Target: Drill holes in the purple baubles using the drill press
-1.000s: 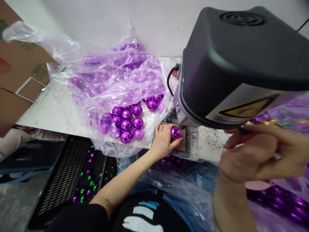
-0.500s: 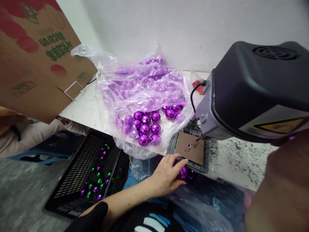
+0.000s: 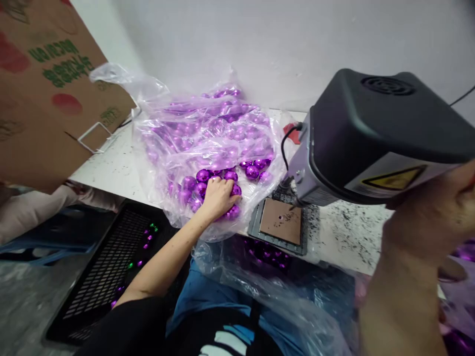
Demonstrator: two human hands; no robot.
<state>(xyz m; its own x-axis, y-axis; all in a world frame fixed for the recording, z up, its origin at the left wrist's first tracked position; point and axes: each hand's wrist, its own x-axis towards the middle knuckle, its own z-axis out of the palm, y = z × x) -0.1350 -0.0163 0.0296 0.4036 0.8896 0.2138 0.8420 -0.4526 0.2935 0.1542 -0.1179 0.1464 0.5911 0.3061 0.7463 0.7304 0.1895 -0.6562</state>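
- Far to the left of my left hand a brown cardboard box (image 3: 44,94) with green print leans over the edge of the white table (image 3: 111,168).
- Below that hand, down by my forearm, a black slotted crate (image 3: 107,267) sits on the floor with a few small purple and green balls on it.
- My left hand (image 3: 218,197) reaches into the open clear plastic bag (image 3: 200,138) and rests palm down on the heap of purple faceted balls (image 3: 203,175); the fingers curl over a ball or two, but whether they actually grip one is hidden beneath them.
- More of these balls lie just beyond my fingertips and deeper in the bag.
- Just right of the left hand a brown pad (image 3: 281,228) lies flat in a dark frame, bare, under the nose of the black machine (image 3: 371,133).
- Under the table edge, below the pad, another plastic bag (image 3: 267,267) holds more purple balls.
- My right hand (image 3: 430,217) is raised close to the camera, blurred, against the machine's right side by the yellow warning label (image 3: 393,179); I cannot tell whether it grips anything.
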